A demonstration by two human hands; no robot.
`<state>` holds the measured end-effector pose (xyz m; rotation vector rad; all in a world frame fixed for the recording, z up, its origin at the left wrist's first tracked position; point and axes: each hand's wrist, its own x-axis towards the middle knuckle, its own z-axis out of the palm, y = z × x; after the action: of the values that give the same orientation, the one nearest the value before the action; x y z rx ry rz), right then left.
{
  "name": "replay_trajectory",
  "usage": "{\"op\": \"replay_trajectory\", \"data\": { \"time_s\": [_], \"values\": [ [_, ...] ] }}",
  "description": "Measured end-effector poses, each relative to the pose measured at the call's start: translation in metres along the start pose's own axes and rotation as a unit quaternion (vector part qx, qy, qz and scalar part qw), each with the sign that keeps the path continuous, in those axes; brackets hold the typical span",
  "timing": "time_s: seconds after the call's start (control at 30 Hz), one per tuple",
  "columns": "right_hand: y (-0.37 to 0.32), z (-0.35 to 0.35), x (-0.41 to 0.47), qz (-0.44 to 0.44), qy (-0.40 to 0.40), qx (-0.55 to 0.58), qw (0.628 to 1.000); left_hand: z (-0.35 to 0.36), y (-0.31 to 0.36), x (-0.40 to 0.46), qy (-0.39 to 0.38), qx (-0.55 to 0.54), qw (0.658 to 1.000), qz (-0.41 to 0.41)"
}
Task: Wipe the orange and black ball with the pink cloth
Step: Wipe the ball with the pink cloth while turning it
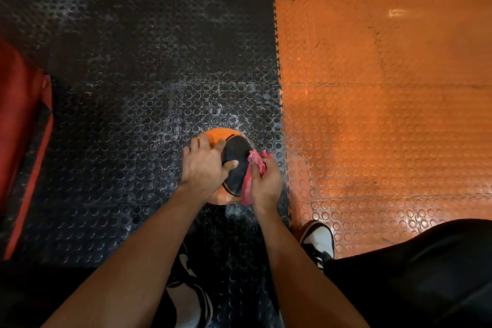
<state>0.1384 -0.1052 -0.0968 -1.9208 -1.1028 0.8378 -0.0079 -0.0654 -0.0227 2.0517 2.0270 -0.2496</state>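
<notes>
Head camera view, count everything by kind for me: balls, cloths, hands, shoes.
Balls: 1, the orange and black ball
Cloths: 1, the pink cloth
Hands: 2, left hand, right hand
Shoes: 2, left, right
Total: 6

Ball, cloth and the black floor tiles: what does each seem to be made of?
The ball looks like rubber or synthetic leather: glossy orange panels, a duller black one, raised seams. The pink cloth looks like thin, soft woven fabric; it crumples and hangs limp from the right hand. The black floor tiles seem to be moulded rubber or plastic, with round studs, toothed interlocking edges and whitish scuffs.
</notes>
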Motion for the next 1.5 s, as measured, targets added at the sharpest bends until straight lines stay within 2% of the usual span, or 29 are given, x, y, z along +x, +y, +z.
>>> {"op": "replay_trajectory", "data": {
  "time_s": [0.1, 0.17, 0.23, 0.33, 0.5, 0.6, 0.73, 0.93, 1.07, 1.3, 1.5],
  "values": [
    [-0.003, -0.002, 0.036, -0.004, -0.039, -0.032, 0.999, 0.002, -0.005, 0.009, -0.023, -0.066, 0.996, 0.057],
    [-0.01, -0.003, 0.058, -0.011, -0.079, -0.053, 0.995, 0.003, -0.003, 0.015, -0.051, -0.14, 0.988, 0.051],
    [-0.015, 0.0, 0.072, -0.029, -0.097, -0.076, 0.992, 0.004, 0.001, 0.02, -0.048, -0.178, 0.982, 0.029],
    [-0.017, 0.005, 0.066, -0.039, -0.069, -0.059, 0.995, 0.002, 0.005, 0.025, -0.053, -0.162, 0.985, -0.004],
    [-0.006, 0.009, 0.001, -0.015, 0.01, 0.018, 1.0, -0.004, 0.01, 0.028, -0.085, -0.112, 0.989, -0.05],
    [-0.007, 0.01, -0.017, -0.016, 0.006, 0.032, 0.999, -0.003, 0.011, 0.026, -0.088, -0.092, 0.99, -0.061],
    [-0.013, 0.013, 0.015, -0.042, 0.002, -0.01, 0.999, -0.004, 0.007, 0.022, -0.116, -0.066, 0.989, -0.06],
    [-0.031, 0.018, 0.067, -0.053, -0.076, -0.066, 0.994, 0.002, 0.002, 0.02, -0.094, -0.115, 0.987, -0.053],
    [-0.021, 0.011, 0.057, -0.042, -0.049, -0.047, 0.997, 0.009, 0.01, 0.021, -0.069, -0.126, 0.989, -0.032],
    [-0.006, 0.006, -0.014, -0.017, 0.0, -0.011, 1.0, 0.001, 0.015, 0.026, -0.087, -0.127, 0.985, -0.08],
    [-0.019, 0.008, 0.028, -0.033, -0.03, -0.041, 0.998, 0.005, 0.005, 0.009, -0.07, -0.102, 0.989, -0.084]
  ]
}}
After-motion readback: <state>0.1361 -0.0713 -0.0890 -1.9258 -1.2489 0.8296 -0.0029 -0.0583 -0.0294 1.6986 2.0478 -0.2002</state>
